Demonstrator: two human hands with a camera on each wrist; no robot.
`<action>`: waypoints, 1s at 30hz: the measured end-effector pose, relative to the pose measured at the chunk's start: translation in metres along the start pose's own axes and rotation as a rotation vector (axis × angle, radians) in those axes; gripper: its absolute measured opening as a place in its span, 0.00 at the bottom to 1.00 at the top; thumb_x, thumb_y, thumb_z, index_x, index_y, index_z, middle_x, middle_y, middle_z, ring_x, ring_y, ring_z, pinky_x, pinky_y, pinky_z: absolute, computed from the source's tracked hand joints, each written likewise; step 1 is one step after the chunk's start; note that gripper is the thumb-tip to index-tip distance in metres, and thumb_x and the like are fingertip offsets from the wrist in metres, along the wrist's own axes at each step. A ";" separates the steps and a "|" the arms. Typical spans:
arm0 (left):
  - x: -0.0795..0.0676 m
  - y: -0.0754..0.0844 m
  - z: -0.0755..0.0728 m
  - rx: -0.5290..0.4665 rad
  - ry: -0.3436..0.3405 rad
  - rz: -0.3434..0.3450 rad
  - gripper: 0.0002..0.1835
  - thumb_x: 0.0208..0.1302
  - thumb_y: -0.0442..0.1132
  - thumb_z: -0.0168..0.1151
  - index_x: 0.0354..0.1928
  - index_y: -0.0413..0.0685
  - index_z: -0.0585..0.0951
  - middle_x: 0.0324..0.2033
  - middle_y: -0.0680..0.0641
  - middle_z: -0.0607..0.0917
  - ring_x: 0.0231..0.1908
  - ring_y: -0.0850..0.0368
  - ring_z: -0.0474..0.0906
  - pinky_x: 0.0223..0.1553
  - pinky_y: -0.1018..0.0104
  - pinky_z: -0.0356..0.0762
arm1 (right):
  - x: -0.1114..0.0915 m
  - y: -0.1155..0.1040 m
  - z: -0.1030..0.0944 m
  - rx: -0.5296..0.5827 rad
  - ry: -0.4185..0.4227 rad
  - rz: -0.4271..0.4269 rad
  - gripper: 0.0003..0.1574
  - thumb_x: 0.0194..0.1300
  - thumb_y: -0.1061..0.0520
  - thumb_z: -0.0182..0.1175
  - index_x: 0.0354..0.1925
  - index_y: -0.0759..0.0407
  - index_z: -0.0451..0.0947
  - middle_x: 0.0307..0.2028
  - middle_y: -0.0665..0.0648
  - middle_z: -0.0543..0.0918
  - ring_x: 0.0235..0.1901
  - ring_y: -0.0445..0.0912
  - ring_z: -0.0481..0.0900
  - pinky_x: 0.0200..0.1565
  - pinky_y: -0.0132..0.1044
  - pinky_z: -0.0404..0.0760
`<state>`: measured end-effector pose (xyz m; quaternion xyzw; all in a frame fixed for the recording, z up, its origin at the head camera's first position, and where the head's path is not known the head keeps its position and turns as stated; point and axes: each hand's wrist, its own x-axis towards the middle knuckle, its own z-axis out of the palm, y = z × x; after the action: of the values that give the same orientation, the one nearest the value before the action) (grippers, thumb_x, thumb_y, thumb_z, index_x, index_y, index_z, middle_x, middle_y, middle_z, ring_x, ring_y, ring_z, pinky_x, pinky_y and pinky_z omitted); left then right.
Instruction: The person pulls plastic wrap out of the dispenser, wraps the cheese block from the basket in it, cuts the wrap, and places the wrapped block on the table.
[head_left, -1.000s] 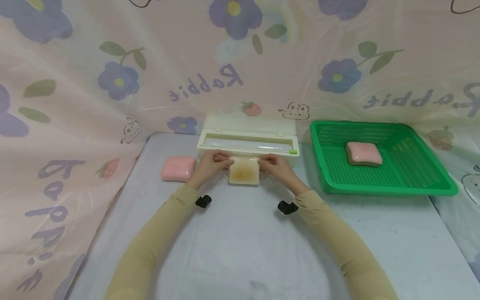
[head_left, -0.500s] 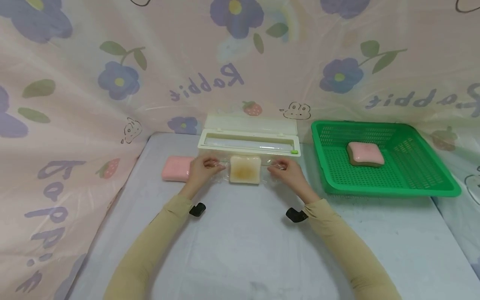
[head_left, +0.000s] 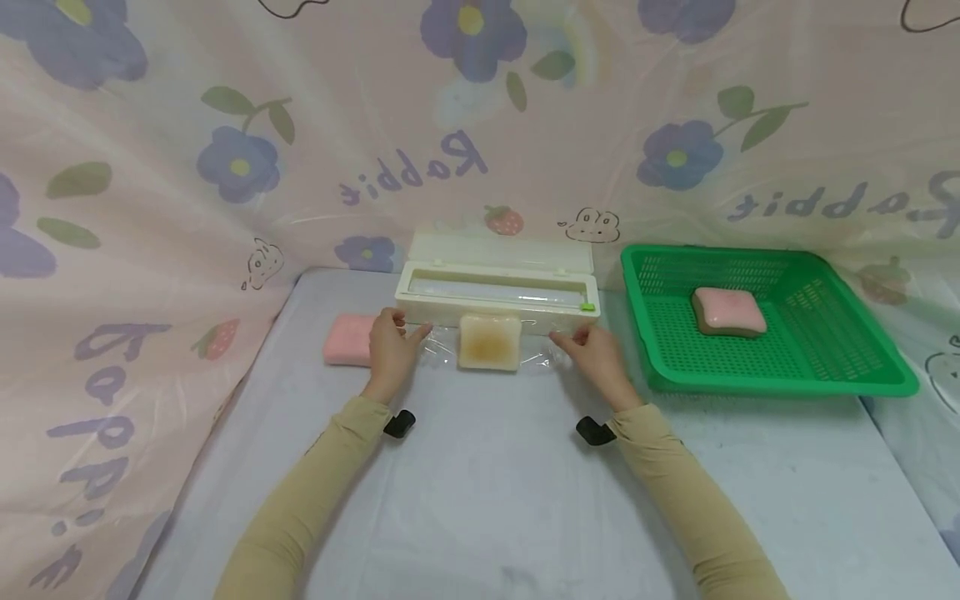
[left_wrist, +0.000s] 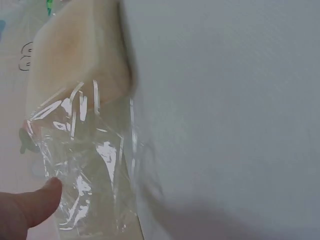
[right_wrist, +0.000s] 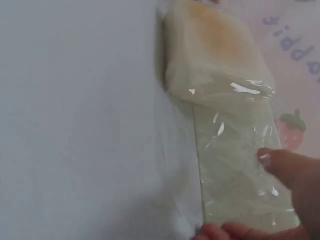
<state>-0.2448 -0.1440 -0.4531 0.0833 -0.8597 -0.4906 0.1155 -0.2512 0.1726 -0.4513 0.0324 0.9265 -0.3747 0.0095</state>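
Observation:
A toast-shaped block (head_left: 489,343), cream with a browned middle, sits at the centre under clear plastic film (head_left: 536,354). The film spreads to both sides of it, wrinkled and shiny. My left hand (head_left: 390,354) is at the film's left end, thumb apart from the fingers; in the left wrist view its thumb (left_wrist: 42,202) touches the film's edge. At the right end is my right hand (head_left: 596,358); in the right wrist view its thumb (right_wrist: 272,160) rests on the film, with the other fingertips lower down, apart from it. A pink block (head_left: 348,340) is partly hidden behind the left hand.
Behind the toast stands a cream film dispenser (head_left: 498,292), lid raised, a roll inside and a green slider at its right end. A green basket (head_left: 772,387) on the right holds a pink-topped block (head_left: 729,312). A printed curtain (head_left: 315,108) borders the white table (head_left: 480,500).
Both hands have moved outward from the toast's top corners to the film's ends. Their thumbs and fingers have parted, and the film now lies spread at both sides.

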 end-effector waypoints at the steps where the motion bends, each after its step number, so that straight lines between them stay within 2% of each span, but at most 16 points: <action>1: 0.000 0.001 0.000 -0.005 -0.018 -0.021 0.28 0.60 0.42 0.68 0.54 0.30 0.69 0.48 0.33 0.76 0.48 0.41 0.73 0.49 0.53 0.74 | 0.001 0.002 0.001 0.054 -0.044 0.011 0.32 0.64 0.39 0.60 0.43 0.69 0.75 0.37 0.63 0.79 0.37 0.52 0.75 0.35 0.41 0.76; 3: 0.001 0.001 0.001 -0.030 -0.061 -0.071 0.30 0.63 0.43 0.66 0.58 0.31 0.66 0.50 0.33 0.75 0.50 0.41 0.73 0.50 0.53 0.74 | 0.003 0.004 0.002 0.188 -0.116 0.019 0.34 0.67 0.40 0.58 0.50 0.71 0.73 0.43 0.65 0.79 0.41 0.51 0.74 0.41 0.40 0.76; 5: 0.004 0.001 0.001 -0.095 -0.098 -0.128 0.29 0.64 0.43 0.64 0.59 0.32 0.66 0.49 0.34 0.78 0.49 0.44 0.75 0.48 0.57 0.76 | 0.005 0.006 0.003 0.352 -0.159 0.043 0.32 0.68 0.43 0.58 0.53 0.71 0.72 0.46 0.64 0.80 0.42 0.48 0.76 0.44 0.37 0.77; 7: 0.006 0.001 0.002 -0.154 -0.109 -0.173 0.25 0.65 0.42 0.63 0.57 0.32 0.70 0.44 0.36 0.81 0.43 0.49 0.78 0.42 0.64 0.77 | 0.007 0.007 0.005 0.509 -0.178 0.051 0.28 0.69 0.48 0.58 0.52 0.72 0.73 0.43 0.62 0.83 0.39 0.44 0.78 0.42 0.34 0.79; 10: 0.008 0.001 0.002 -0.278 -0.080 -0.217 0.17 0.64 0.38 0.64 0.48 0.31 0.77 0.34 0.41 0.84 0.32 0.58 0.79 0.31 0.72 0.78 | 0.009 0.008 0.007 0.659 -0.168 0.050 0.22 0.69 0.55 0.59 0.49 0.74 0.74 0.35 0.57 0.85 0.32 0.39 0.81 0.36 0.31 0.81; 14: 0.008 -0.001 0.000 -0.372 -0.037 -0.223 0.11 0.62 0.34 0.66 0.40 0.31 0.79 0.28 0.44 0.83 0.23 0.64 0.78 0.25 0.75 0.80 | 0.009 0.008 0.008 0.676 -0.129 0.068 0.17 0.69 0.58 0.58 0.45 0.75 0.75 0.25 0.49 0.83 0.25 0.36 0.78 0.30 0.28 0.80; 19: 0.006 -0.003 0.000 -0.382 -0.041 -0.217 0.11 0.62 0.33 0.66 0.41 0.30 0.80 0.32 0.37 0.84 0.27 0.55 0.84 0.33 0.65 0.84 | 0.011 0.010 0.007 0.671 -0.137 0.138 0.19 0.68 0.57 0.59 0.49 0.73 0.75 0.25 0.47 0.82 0.26 0.37 0.78 0.30 0.29 0.79; 22: 0.007 -0.005 0.001 -0.343 -0.028 -0.194 0.11 0.61 0.34 0.67 0.39 0.32 0.81 0.32 0.37 0.85 0.29 0.52 0.84 0.34 0.62 0.84 | 0.014 0.013 0.007 0.691 -0.150 0.176 0.21 0.68 0.57 0.59 0.52 0.73 0.74 0.27 0.47 0.82 0.28 0.37 0.79 0.32 0.30 0.80; 24: 0.007 -0.006 0.001 -0.261 0.013 -0.145 0.11 0.59 0.36 0.69 0.37 0.34 0.82 0.29 0.40 0.85 0.26 0.54 0.82 0.29 0.66 0.84 | 0.015 0.015 0.007 0.706 -0.151 0.185 0.22 0.68 0.58 0.59 0.53 0.73 0.74 0.28 0.47 0.82 0.28 0.37 0.79 0.33 0.30 0.81; 27: 0.006 -0.006 -0.001 -0.135 0.140 -0.050 0.12 0.56 0.40 0.72 0.34 0.38 0.81 0.24 0.43 0.81 0.23 0.56 0.77 0.24 0.72 0.76 | 0.014 0.019 0.005 0.706 -0.162 0.168 0.22 0.68 0.61 0.59 0.54 0.77 0.72 0.31 0.51 0.83 0.29 0.37 0.80 0.35 0.31 0.83; 30: 0.007 -0.001 -0.006 -0.084 0.268 0.069 0.13 0.56 0.39 0.72 0.33 0.38 0.79 0.25 0.44 0.78 0.25 0.55 0.73 0.27 0.70 0.71 | 0.010 0.023 0.001 0.699 -0.154 0.147 0.20 0.68 0.65 0.57 0.53 0.79 0.70 0.35 0.59 0.83 0.30 0.40 0.82 0.38 0.35 0.84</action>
<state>-0.2499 -0.1510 -0.4500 0.1133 -0.8176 -0.5064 0.2494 -0.2595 0.1886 -0.4684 0.0720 0.7344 -0.6682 0.0947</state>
